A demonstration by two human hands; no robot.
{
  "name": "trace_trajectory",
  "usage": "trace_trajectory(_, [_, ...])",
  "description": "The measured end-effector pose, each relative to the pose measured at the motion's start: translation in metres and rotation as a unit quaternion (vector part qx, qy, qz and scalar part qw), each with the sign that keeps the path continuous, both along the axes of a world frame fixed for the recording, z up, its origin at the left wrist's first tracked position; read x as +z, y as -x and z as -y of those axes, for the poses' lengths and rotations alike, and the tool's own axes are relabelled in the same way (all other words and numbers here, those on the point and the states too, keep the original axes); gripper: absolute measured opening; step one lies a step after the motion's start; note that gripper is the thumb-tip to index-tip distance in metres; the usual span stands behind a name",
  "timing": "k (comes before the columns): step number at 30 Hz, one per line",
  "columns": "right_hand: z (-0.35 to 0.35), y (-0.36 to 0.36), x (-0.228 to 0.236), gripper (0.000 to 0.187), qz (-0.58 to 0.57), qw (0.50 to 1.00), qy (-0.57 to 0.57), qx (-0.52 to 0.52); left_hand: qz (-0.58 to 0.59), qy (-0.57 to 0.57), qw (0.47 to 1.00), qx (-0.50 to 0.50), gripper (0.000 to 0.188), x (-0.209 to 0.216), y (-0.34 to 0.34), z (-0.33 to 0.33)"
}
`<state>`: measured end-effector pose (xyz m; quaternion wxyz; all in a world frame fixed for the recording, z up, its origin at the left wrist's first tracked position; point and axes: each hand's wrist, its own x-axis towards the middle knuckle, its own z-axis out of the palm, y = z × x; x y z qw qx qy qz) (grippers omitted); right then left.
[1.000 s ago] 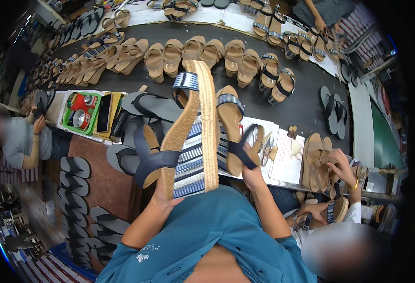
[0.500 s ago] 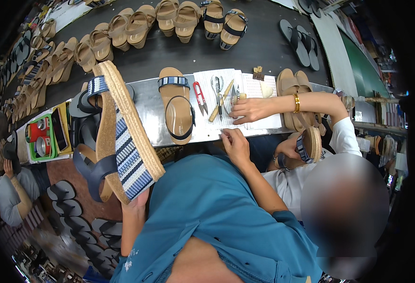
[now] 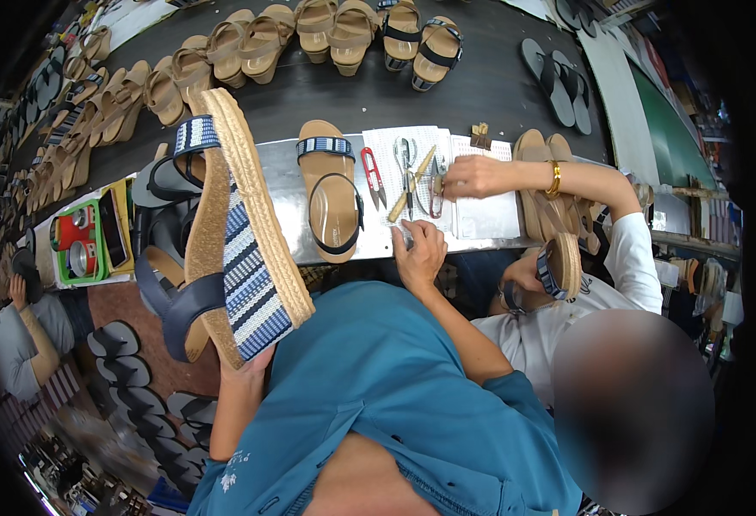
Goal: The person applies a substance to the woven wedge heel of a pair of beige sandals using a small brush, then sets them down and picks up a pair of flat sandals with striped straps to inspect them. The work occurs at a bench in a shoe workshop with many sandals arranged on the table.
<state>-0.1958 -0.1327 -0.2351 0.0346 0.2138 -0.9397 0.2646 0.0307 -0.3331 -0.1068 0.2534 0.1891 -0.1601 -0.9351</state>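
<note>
My left hand [image 3: 249, 374] grips a wedge sandal [image 3: 262, 258] from below, its blue-and-white woven wedge and braided rope edge tilted upright. Navy straps [image 3: 184, 314] hang off its left side; my fingers are mostly hidden behind it. At the bench edge my right hand [image 3: 422, 258] rests with fingers apart, holding nothing, just below a pen [image 3: 411, 193] and a wooden-handled awl [image 3: 399, 206]. A matching flat-lying sandal [image 3: 333, 215] is on the bench left of red snips [image 3: 373, 176]. Scissors [image 3: 405, 155] lie on white paper.
A co-worker's braceleted hand [image 3: 474, 176] is over the small tools at right; their other hand [image 3: 526, 273] holds another sandal [image 3: 560, 267]. Beige sandals [image 3: 529, 163] stand beside. Rows of sandals [image 3: 258, 43] line the dark belt. A green tray [image 3: 67, 275] holds red tins.
The raised sandal and the bench appear slightly shifted in view. My right hand has moved a little closer to the pen. The co-worker's hand has drawn back rightward and up from the tools.
</note>
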Motion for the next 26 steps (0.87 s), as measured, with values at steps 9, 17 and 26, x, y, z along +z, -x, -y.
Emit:
trace_trajectory(9, [0.004, 0.000, -0.003, 0.015, -0.025, 0.999, -0.017, 0.013, -0.005, 0.018, 0.999, 0.030, 0.052, 0.012, 0.001, 0.001])
trace_trajectory(17, [0.007, -0.001, 0.001, 0.012, -0.054, 0.996, -0.036, 0.059, 0.003, 0.043, 0.999, -0.007, 0.060, 0.022, 0.009, 0.006])
trace_trajectory(26, [0.064, 0.007, 0.124, 0.008, 0.037, 0.940, 0.211, 0.267, 0.009, 0.023, 0.999, -0.025, 0.063, 0.033, 0.013, 0.006])
